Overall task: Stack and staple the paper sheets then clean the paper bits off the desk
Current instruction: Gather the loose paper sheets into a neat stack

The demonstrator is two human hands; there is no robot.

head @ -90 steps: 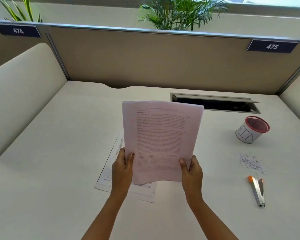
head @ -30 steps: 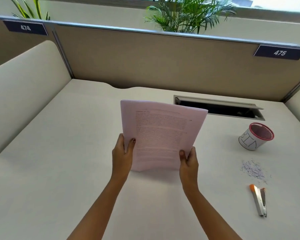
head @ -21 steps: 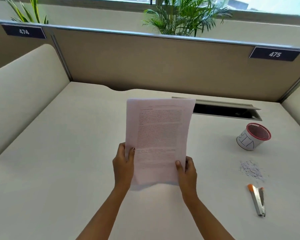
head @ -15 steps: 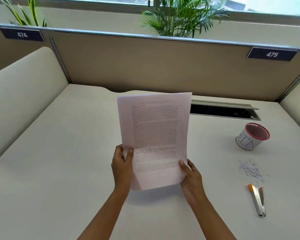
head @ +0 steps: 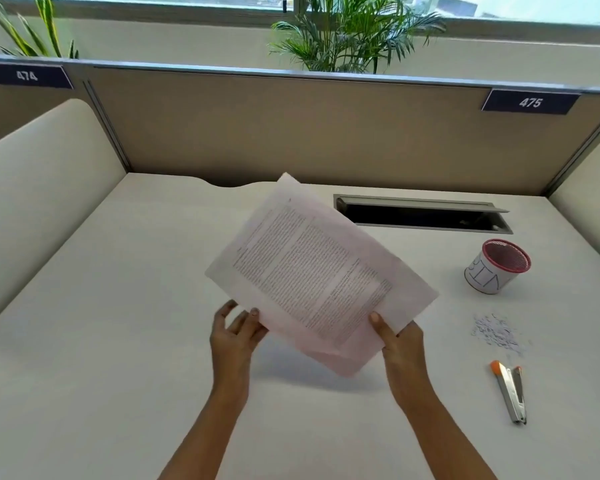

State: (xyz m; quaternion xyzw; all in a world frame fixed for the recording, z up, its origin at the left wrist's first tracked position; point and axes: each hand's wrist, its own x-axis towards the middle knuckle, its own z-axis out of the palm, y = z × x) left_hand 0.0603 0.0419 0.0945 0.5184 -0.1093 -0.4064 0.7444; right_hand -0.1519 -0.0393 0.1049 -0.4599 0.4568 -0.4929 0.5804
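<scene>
A stack of printed paper sheets (head: 312,271) hangs above the desk middle, turned clockwise so its top corner points to the far left. My right hand (head: 400,344) pinches its lower right edge, thumb on top. My left hand (head: 234,336) sits at the lower left edge with fingers loosely spread, thumb tip touching the paper. A pile of small paper bits (head: 497,332) lies on the desk to the right. A silver stapler (head: 510,391) with an orange tip lies nearer to me than the bits.
A small white cup with a red mesh rim (head: 496,265) stands at the right, marked "BIN". A dark cable slot (head: 423,216) opens in the white desk (head: 101,341) at the back. Beige partition walls enclose the back and both sides.
The sheet left on the desk was gathered into the stack. The stack was tapped upright, then rotated clockwise from upright to slanted. My left fingers have loosened.
</scene>
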